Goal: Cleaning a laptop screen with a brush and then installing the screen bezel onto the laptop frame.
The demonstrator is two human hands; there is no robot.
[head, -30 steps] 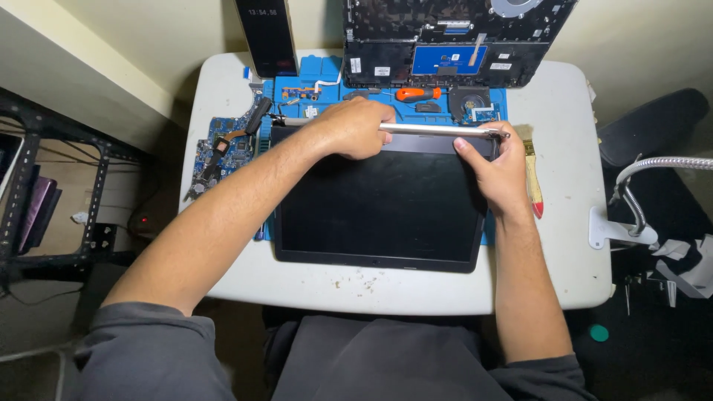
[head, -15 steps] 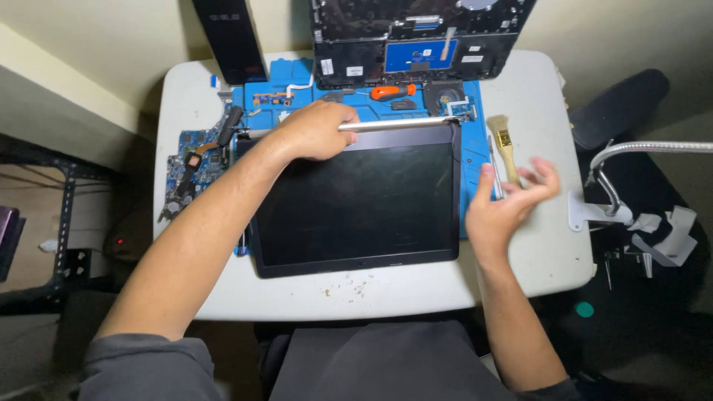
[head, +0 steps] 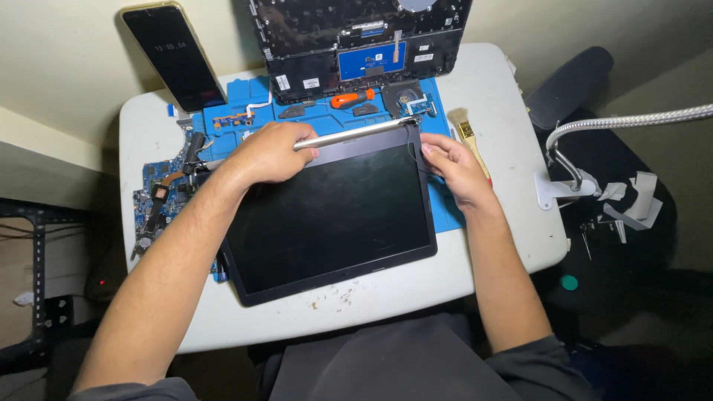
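Head view, looking straight down at the white desk (head: 512, 89):

- Laptop screen panel (head: 327, 215) lies flat, glass up, dark, in the middle of the desk. Far half sits on the blue work mat (head: 223, 122), near edge over bare desk. Slightly rotated, right side further away.
- Silver hinge bar (head: 356, 131) runs along the panel's far edge.
- Left hand (head: 267, 152) rests curled over the far-left corner, fingers wrapped onto the left end of the hinge bar. Judging by the pose, it pins the panel so it won't slide.
- Right hand (head: 453, 167) is at the far-right corner, fingertips pressed together at the panel's right edge near the hinge end. Looks like a pinch on the bezel or a thin cable there; too small to tell which.
- Laptop base (head: 356, 37) sits at the far edge, innards up, out of the working area.
- Orange-handled screwdriver (head: 353, 98) on the mat just beyond the hinge bar, within easy reach of both hands.
- Phone (head: 174, 56) propped at far left, screen dark.
- Circuit board (head: 160, 204) with loose parts on the left edge of the desk, beside the left forearm.
- Brush (head: 471, 141) on the desk just right of the mat, just beyond the right hand.
- Gooseneck lamp arm (head: 631, 120) clamped at the right edge.
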